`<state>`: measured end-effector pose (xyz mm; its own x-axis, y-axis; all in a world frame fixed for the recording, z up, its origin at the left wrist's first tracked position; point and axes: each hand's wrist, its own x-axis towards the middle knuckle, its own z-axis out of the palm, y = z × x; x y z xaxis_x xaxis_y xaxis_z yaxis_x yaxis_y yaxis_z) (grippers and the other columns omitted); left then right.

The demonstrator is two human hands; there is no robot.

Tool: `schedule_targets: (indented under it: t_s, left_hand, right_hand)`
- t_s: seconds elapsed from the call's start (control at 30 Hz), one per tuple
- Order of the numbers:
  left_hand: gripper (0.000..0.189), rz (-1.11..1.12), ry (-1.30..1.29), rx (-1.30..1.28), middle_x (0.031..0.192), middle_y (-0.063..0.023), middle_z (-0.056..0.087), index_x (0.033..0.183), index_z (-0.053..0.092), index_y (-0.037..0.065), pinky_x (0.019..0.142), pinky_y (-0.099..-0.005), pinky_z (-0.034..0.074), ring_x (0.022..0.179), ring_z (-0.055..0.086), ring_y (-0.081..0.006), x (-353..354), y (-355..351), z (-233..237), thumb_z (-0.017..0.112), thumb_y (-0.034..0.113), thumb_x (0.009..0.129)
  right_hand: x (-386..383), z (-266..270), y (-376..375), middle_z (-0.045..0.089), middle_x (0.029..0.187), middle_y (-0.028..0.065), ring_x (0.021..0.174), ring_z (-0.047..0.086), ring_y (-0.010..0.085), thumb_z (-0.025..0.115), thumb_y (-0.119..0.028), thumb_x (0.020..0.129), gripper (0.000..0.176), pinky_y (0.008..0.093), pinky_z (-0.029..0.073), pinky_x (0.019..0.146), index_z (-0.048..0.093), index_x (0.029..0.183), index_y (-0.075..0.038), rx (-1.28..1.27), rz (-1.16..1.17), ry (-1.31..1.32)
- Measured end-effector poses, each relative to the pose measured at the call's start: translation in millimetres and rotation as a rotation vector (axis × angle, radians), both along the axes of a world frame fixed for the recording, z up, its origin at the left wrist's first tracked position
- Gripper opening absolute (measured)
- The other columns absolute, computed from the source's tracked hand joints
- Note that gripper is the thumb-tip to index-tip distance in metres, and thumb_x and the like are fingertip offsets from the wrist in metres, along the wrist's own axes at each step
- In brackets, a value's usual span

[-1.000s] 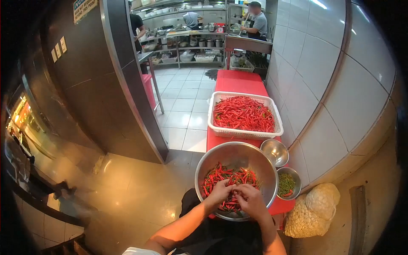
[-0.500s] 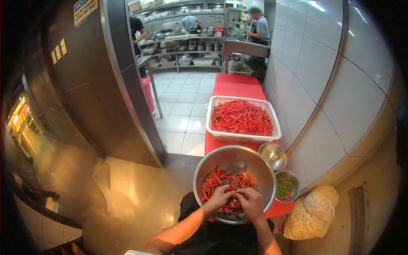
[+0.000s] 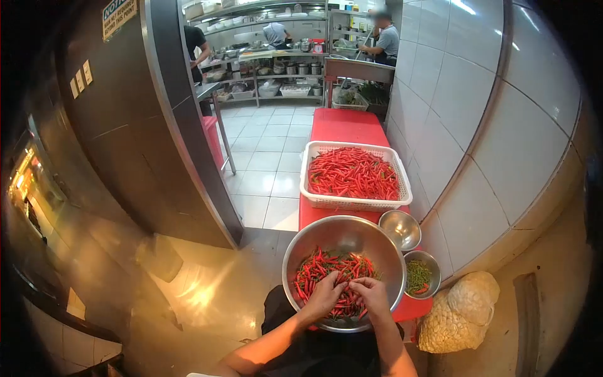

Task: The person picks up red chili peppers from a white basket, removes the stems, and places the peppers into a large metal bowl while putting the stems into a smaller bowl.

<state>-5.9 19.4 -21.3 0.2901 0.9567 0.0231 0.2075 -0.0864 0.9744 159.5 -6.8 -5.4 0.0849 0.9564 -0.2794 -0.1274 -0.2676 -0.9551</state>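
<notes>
A large steel bowl (image 3: 358, 234) holds a heap of red chilies with green stems (image 3: 315, 269). Over that heap, my left hand (image 3: 323, 294) has its fingers closed, pinching something too small to make out. Close beside it, my right hand (image 3: 372, 295) is closed too, thumb and fingertips pressed together near the left fingertips; what lies between them is hidden. To the right of the large bowl, a small steel bowl (image 3: 436, 279) contains green stems and a few red bits. Behind it a second small bowl (image 3: 400, 230) has nothing visible in it.
A white basket (image 3: 355, 202) full of red chilies sits on the red bench (image 3: 345, 125). Tiled wall (image 3: 515, 157) runs along the right. A lumpy pale sack (image 3: 461, 314) lies at lower right. Three people work by the kitchen shelves at the back.
The view has shifted slightly. My fingertips have parted a little from each other above the chilies. A person at the back right has moved an arm forward.
</notes>
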Motion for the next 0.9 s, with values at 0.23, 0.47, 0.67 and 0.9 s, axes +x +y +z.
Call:
schedule_targets:
  t_s: [0.23,0.47,0.67,0.9]
  left_hand:
    - [0.014,-0.128,-0.215,-0.293,0.089,-0.0032,0.066,0.113,0.06,0.004,0.067,-0.024,0.053,0.073,0.062,-0.0084,-4,6,-11,0.056,0.011,0.102]
    - [0.015,-0.218,-0.497,-0.589,0.089,-0.0025,0.067,0.113,0.059,0.004,0.069,-0.0233,0.056,0.073,0.064,-0.0092,-7,6,-9,0.054,0.014,0.104]
    - [0.015,-0.191,-0.563,-0.663,0.091,-0.0027,0.069,0.113,0.061,0.005,0.066,-0.0229,0.056,0.072,0.065,-0.0084,-5,5,-7,0.054,0.014,0.104]
    - [0.012,-0.181,-0.309,-0.414,0.08,0.0057,0.061,0.108,0.064,0.01,0.057,-0.0198,0.045,0.065,0.054,-0.003,-4,6,0,0.058,0.018,0.103]
  right_hand:
    - [-3,-1,1,0.068,0.075,0.0025,0.061,0.061,0.0071,0.07,-0.011,0.092,0.014,0.0211,0.048,0.053,0.072,0.097,0.002,0.129,-0.071,-0.182]
    - [-8,9,-3,0.068,0.074,0.0032,0.06,0.061,0.0074,0.071,-0.008,0.09,0.012,0.022,0.049,0.053,0.072,0.096,0.002,0.137,-0.183,-0.102]
    - [-4,12,-6,0.069,0.076,0.0041,0.063,0.063,0.008,0.073,-0.006,0.088,0.015,0.0213,0.05,0.054,0.07,0.1,0.002,0.11,-0.135,-0.038]
    - [7,12,-4,0.069,0.076,0.0045,0.065,0.064,0.0079,0.07,-0.006,0.09,0.015,0.0208,0.051,0.055,0.072,0.101,0.004,0.093,0.052,-0.099]
